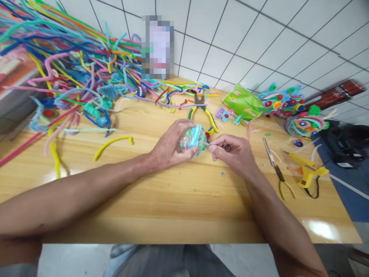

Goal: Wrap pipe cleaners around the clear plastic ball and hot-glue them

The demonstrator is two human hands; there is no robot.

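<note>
My left hand is wrapped round a clear ball with coloured specks and light-blue and white fuzzy strips across it. In my right hand is a slim metal tool, which looks like small scissors; a dark loop shows by the fingers. Its tip meets the ball's right side or lies just in front of it; I cannot tell which. Just behind the ball, yellow-handled pliers lie with their handles spread. Something small, red and yellow, shows between the ball and the pliers.
Tangled pipe cleaners cover the back left. A yellow pipe cleaner lies near my left forearm. At right are a yellow glue gun, yellow-handled pliers, a green packet and a decorated ball. A tiled wall stands behind.
</note>
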